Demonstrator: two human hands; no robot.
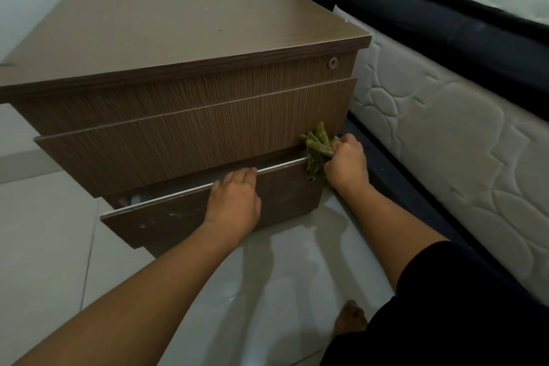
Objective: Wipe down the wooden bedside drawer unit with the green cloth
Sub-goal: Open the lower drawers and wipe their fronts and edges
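The wooden bedside drawer unit (184,47) stands on the tiled floor with its front toward me. Its bottom drawer (166,217) is pulled out a little, and the middle drawer (190,140) also stands slightly proud. My left hand (234,202) rests on the bottom drawer's front with its fingers hooked over the top edge. My right hand (347,162) is shut on the bunched green cloth (318,148) and presses it against the right end of the drawer fronts, where the middle and bottom drawers meet.
A bed (445,116) with a quilted white mattress and dark frame runs close along the unit's right side. A lock (333,62) sits at the top drawer's right end. Pale glossy floor tiles (285,276) lie in front. My foot (350,318) and dark clothing are at bottom right.
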